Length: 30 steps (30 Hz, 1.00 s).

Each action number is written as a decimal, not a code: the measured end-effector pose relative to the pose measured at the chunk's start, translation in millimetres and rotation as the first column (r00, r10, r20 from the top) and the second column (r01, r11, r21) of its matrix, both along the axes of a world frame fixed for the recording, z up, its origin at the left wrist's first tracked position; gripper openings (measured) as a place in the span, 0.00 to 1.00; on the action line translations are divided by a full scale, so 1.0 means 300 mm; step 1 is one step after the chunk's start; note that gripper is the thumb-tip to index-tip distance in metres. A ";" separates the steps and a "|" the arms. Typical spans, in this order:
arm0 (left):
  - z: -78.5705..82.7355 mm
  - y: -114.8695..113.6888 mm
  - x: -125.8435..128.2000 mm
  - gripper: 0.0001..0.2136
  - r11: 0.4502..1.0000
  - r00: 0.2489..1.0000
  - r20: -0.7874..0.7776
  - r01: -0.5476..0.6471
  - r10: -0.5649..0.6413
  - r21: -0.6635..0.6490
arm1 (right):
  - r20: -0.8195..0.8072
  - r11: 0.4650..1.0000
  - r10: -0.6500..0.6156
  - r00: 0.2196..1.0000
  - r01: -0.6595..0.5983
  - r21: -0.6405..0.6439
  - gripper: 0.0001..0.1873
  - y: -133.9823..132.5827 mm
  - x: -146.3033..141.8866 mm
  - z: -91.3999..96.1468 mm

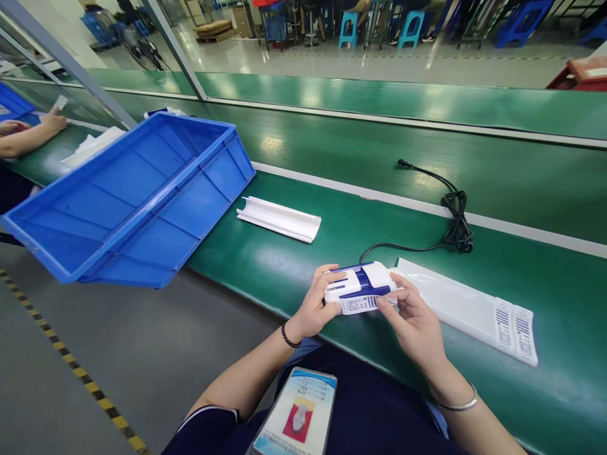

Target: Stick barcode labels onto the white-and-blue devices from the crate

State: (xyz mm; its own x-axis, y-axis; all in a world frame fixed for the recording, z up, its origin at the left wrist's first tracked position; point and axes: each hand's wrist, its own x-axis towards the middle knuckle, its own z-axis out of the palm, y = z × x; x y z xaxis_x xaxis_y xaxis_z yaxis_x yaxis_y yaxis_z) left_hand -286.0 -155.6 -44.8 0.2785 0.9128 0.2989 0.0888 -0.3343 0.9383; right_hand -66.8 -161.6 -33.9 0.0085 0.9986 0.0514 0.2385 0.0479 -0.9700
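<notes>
Over the near edge of the green bench, a white and blue plastic device [363, 279] is held up between both hands. My left hand [317, 302] grips its left end, fingers on top and thumb in front. At the right, my right hand [413, 316] pinches the end of a white printed label [359, 304] with barcodes, which lies along the device's near side. Whether the label's right end is stuck down, I cannot tell. A black cable [403, 245] runs from behind the device to a tied coil. Right of my hands lies a white label sheet [467, 303] with barcode labels at its far right end.
A large blue crate [142, 202] sits tilted at the left, overhanging the bench edge. A white curved plastic cover [279, 218] lies beside it. The coiled cable bundle [456, 218] rests across the white strip. Another person's hand [53, 121] is at far left.
</notes>
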 end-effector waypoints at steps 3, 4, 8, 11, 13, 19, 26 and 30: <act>0.002 -0.001 0.000 0.21 1.000 1.000 -0.002 -0.002 0.002 -0.001 | 0.007 1.000 -0.001 1.000 0.001 0.006 0.16 0.000 0.001 0.002; 0.003 -0.001 -0.001 0.21 1.000 1.000 0.001 -0.002 0.002 -0.003 | 0.008 1.000 0.000 1.000 0.000 0.006 0.16 0.000 0.002 0.001; 0.004 -0.001 -0.001 0.21 1.000 1.000 0.010 0.005 -0.005 -0.013 | 0.003 1.000 0.004 1.000 -0.004 0.005 0.15 -0.004 0.004 -0.003; 0.001 -0.002 0.000 0.20 1.000 1.000 0.017 0.004 -0.004 -0.014 | 0.000 1.000 0.003 1.000 -0.003 0.003 0.15 -0.005 0.004 -0.005; -0.001 -0.002 0.001 0.20 1.000 1.000 0.023 0.003 -0.003 -0.011 | -0.001 1.000 0.001 1.000 -0.001 0.000 0.15 -0.005 0.003 -0.005; -0.004 -0.001 0.004 0.21 1.000 1.000 0.005 -0.017 0.017 -0.006 | -0.008 1.000 0.001 1.000 -0.001 -0.001 0.14 -0.008 0.005 -0.006; -0.005 -0.001 0.010 0.18 0.999 0.999 -0.005 -0.040 0.040 0.032 | -0.008 1.000 0.002 1.000 -0.002 0.026 0.14 -0.007 -0.003 0.005; -0.008 -0.005 0.008 0.19 0.998 0.999 -0.009 -0.047 0.047 0.041 | 0.016 0.999 -0.008 1.000 0.007 0.033 0.14 -0.006 -0.010 0.012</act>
